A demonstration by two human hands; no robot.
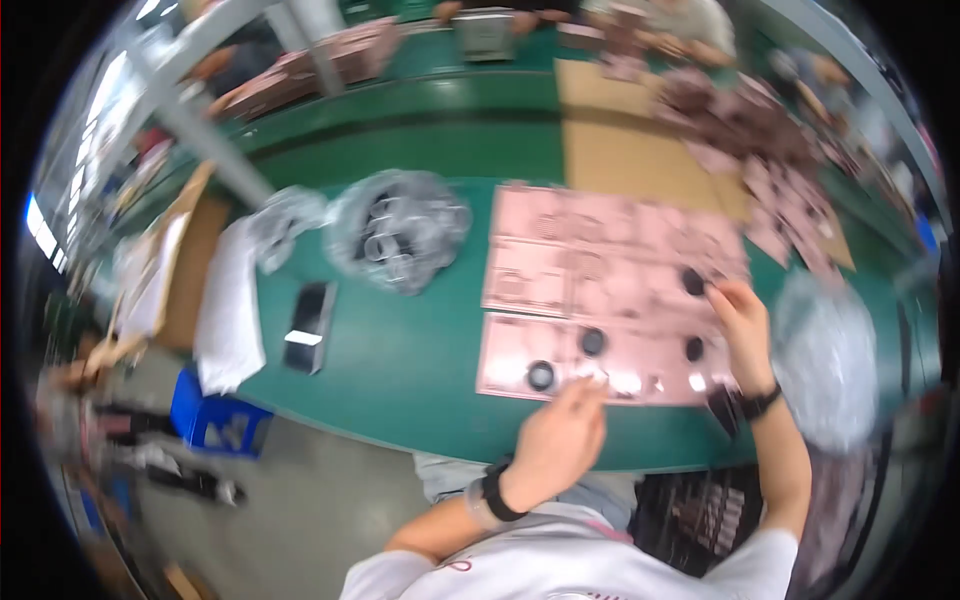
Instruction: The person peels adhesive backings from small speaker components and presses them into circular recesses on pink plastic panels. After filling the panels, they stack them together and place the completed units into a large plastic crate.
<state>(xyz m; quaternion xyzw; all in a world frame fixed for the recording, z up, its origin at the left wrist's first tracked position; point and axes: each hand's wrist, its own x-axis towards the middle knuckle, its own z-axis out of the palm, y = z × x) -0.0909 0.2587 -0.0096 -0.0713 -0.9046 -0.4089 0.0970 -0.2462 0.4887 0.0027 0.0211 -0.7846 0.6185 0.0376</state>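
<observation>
In the head view, a pink sheet [525, 275] made of flat panels lies on a green table [400, 350]. Four black round pieces [593, 342] are on it: two near the left hand [562, 435] and two near the right hand [742, 318].

The left hand is over the front edge of the pink sheet, with its fingers close together. They are blurry, so I cannot tell if they pinch anything. The right hand is at the right side, with its thumb and finger bent close together. Their tips are right next to the back black piece, but I cannot tell if they pinch it.

A clear bag [405, 235] with dark rings in it sits to the left, behind a phone [310, 328]. A big clear plastic bag [825, 360] is on the right. Flat brown cardboard [620, 160] lies behind the pink sheet.
</observation>
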